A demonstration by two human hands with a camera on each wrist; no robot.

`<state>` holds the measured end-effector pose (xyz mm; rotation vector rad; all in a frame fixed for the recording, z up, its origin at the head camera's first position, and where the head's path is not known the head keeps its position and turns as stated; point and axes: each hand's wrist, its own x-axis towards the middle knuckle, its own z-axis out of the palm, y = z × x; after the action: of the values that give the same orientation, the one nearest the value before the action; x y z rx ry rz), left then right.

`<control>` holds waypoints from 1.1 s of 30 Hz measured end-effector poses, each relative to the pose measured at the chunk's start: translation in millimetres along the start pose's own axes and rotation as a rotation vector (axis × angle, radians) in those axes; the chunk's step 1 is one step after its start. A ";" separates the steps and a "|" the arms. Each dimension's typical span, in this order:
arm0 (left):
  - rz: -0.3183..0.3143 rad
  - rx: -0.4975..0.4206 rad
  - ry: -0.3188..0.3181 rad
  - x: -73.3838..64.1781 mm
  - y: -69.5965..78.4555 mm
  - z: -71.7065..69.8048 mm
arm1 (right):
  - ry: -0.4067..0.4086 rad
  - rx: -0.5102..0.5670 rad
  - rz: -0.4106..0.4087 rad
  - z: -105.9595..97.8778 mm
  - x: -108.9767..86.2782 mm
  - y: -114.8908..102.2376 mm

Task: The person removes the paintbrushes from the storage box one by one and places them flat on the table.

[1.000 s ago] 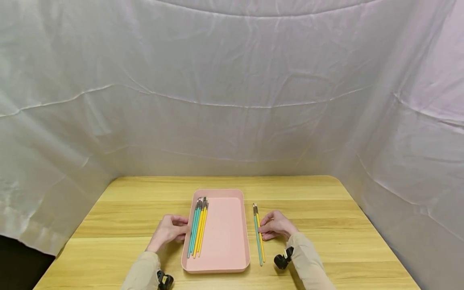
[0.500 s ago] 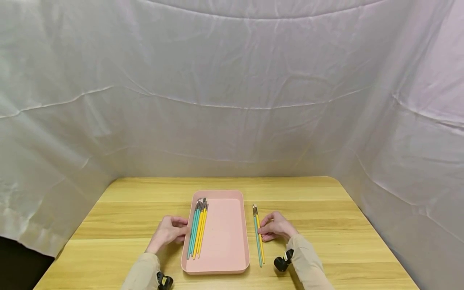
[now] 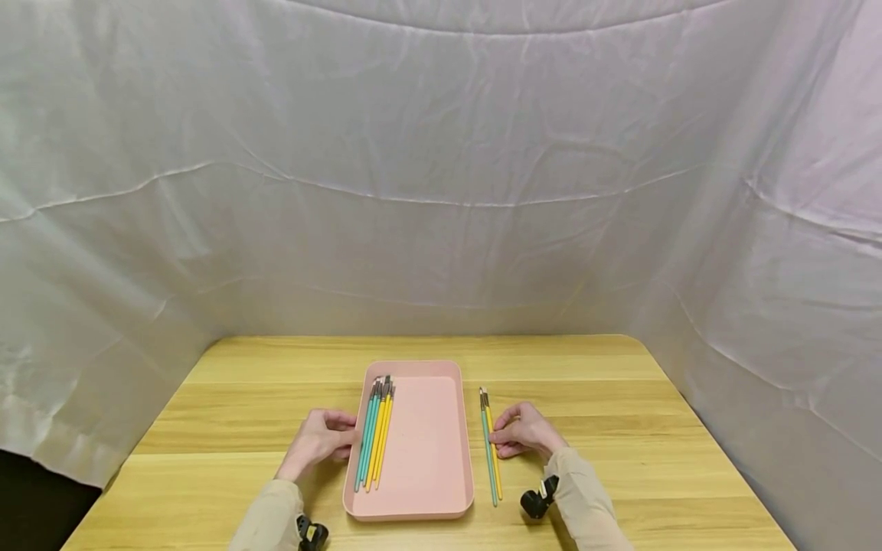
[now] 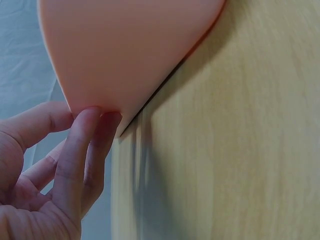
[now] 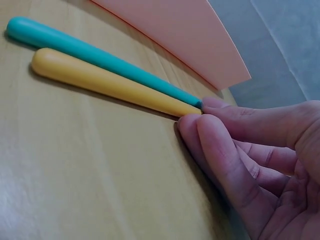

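In the head view, my left hand (image 3: 320, 441) pinches the left long wall of a pink tray (image 3: 429, 451); the left wrist view has fingertips on the tray's outer wall and the thumb at its rim. Inside the tray, along that left side, lie several teal (image 3: 367, 444) and yellow (image 3: 382, 444) paintbrushes, bristles away from me. Right of the tray, a teal paintbrush (image 3: 490, 459) and a yellow paintbrush (image 3: 497, 474) lie side by side on the table. My right hand (image 3: 527, 432) pinches the yellow one mid-handle; its thumb reaches the teal handle (image 5: 100, 57).
A light wooden table (image 3: 620, 444) carries everything. Grey-white cloth (image 3: 441, 229) hangs behind it and at both sides. A black wrist camera (image 3: 539, 497) sits near the right sleeve, another (image 3: 312, 533) near the left.
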<state>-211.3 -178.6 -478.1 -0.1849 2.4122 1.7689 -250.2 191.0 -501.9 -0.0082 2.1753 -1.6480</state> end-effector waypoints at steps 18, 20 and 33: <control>0.010 0.011 -0.024 0.6 -0.5 -1.5 | 0.032 0.101 -0.085 0.4 -4.1 1.9; 0.013 0.010 -0.026 0.3 -0.6 -1.7 | 0.033 0.135 -0.105 1.3 -4.9 1.0; 0.016 0.000 -0.021 -0.6 0.2 -1.3 | 0.037 0.349 -0.163 4.7 -12.0 -9.7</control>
<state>-210.9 -179.8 -477.4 -0.1465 2.4060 1.7690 -240.0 186.6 -490.2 -0.0576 1.9263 -2.1161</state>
